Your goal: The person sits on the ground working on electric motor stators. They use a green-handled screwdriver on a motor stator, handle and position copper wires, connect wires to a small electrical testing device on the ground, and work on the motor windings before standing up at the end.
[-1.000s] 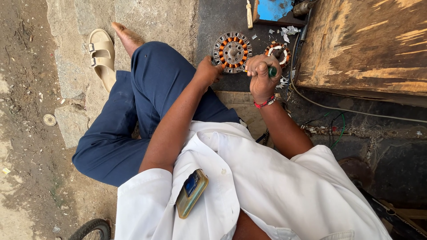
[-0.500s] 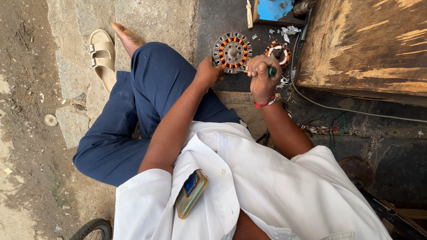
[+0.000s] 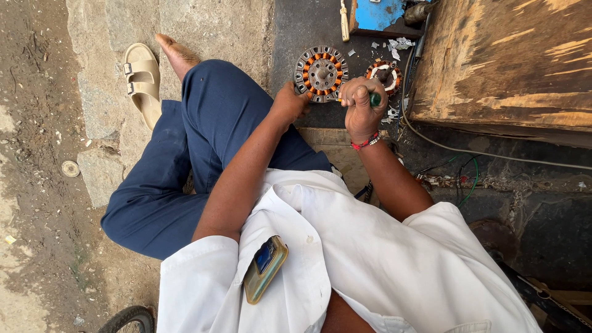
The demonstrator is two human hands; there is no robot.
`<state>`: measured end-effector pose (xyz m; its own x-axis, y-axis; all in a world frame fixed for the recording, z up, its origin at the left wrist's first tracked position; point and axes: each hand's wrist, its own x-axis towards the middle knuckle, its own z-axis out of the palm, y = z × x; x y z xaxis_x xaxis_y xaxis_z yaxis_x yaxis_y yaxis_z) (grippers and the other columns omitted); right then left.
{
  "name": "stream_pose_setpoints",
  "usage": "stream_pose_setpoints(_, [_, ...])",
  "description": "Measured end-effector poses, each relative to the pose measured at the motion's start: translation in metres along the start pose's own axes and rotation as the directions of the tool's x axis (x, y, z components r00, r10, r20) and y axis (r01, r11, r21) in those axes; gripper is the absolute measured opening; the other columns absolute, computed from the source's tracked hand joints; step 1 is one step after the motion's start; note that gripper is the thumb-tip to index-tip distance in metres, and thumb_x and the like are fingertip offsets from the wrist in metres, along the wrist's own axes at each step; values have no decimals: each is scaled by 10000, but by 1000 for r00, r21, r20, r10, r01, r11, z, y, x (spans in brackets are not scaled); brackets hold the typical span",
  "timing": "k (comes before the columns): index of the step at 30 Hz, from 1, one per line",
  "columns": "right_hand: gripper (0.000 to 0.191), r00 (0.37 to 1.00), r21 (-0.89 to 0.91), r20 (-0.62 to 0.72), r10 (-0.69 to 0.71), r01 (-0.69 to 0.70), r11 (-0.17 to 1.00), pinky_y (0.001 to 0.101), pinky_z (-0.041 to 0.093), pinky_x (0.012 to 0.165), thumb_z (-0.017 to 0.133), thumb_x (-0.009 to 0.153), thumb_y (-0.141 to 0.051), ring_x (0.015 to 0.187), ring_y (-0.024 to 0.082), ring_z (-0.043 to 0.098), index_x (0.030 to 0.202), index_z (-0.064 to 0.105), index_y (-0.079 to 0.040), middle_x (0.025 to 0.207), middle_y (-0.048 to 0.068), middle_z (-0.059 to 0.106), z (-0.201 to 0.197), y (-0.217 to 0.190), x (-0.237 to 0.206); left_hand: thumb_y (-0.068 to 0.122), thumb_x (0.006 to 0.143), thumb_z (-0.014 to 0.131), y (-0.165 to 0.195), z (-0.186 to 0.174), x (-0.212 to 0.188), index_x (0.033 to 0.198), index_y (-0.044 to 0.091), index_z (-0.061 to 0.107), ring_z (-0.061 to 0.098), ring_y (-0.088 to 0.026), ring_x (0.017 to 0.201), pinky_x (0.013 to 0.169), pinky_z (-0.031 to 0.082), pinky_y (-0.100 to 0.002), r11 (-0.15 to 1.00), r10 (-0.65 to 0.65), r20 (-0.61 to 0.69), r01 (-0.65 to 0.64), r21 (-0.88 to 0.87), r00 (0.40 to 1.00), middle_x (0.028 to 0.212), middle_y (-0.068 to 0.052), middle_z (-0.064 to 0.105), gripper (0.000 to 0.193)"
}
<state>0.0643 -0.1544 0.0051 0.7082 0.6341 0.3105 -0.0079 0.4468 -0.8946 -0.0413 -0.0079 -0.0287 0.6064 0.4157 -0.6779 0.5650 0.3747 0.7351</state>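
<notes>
Phone [image 3: 264, 269] in shirt pocket nearest. Right hand [image 3: 361, 108] fisted on green-handled tool [image 3: 374, 98]; left hand [image 3: 290, 102], fingers curled, gripping stator [image 3: 320, 73] on floor. Barely shifted since a second ago: steady work. Second stator [image 3: 385, 74] beyond.

- Seen from above, a person sits with both bare forearms stretched forward, away from the chest.
- The left arm reaches forward from a short white sleeve, elbow bent slightly, forearm angled toward the centre.
- The left hand [image 3: 290, 102] is curled, knuckles up, fingers tucked out of sight at the rim of what it grips.
- The right arm extends forward beside it, forearm nearly parallel, wrist wearing a red beaded band.
- The right hand [image 3: 362, 106] is clenched in a tight fist, knuckles facing up, thumb wrapped across the fingers, closed around a green handle.
- The two hands sit near each other, not touching.
</notes>
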Motion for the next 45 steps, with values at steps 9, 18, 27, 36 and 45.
stream_pose_setpoints(9, [378, 1000, 1, -14, 28, -28, 1000, 367, 474, 678, 627, 1092, -364, 660, 145, 489, 867, 492, -92, 715, 22, 493, 10, 17, -3, 78, 926, 716, -5, 12, -3, 1216, -33, 477, 748, -265, 727, 534, 597, -340, 990, -69, -6, 68, -123, 998, 877, -198, 731, 392])
stream_pose_setpoints(18, [397, 998, -47, 24, 64, -63, 997, 327, 483, 626, 661, 1072, -368, 642, 113, 499, 846, 496, -85, 706, 8, 506, 15, 28, 1, 67, 899, 716, -4, 13, -5, 1221, -27, 454, 767, -254, 775, 614, 662, -380, 969, -96, 31, 100, -224, 995, 978, -192, 719, 426])
stream_pose_setpoints(27, [395, 987, -251, 128, 99, -64, 966, 280, 458, 556, 688, 1048, -408, 632, 93, 539, 884, 567, -71, 731, 11, 532, 14, 49, 8, 75, 860, 725, -2, 11, -6, 1197, -18, 511, 721, -226, 741, 604, 627, -378, 963, -94, 82, 112, -247, 992, 917, -149, 708, 410])
stream_pose_setpoints(36, [403, 992, -394, 120, 29, 21, 919, 293, 397, 522, 740, 1024, -371, 608, 82, 502, 840, 543, -71, 689, -14, 512, 23, 63, 10, 157, 891, 752, -1, 7, -5, 1185, -13, 473, 754, -235, 759, 632, 642, -387, 974, -105, 120, 126, -186, 987, 941, -165, 731, 440])
stream_pose_setpoints(45, [385, 983, -372, 177, -48, 112, 922, 298, 411, 548, 705, 1053, -350, 623, 90, 499, 826, 526, -97, 691, -7, 523, 35, 34, 24, 128, 899, 713, -1, 5, -2, 1319, -27, 404, 754, -341, 950, 726, 681, -468, 965, -139, 143, 167, -201, 980, 1121, -256, 693, 544])
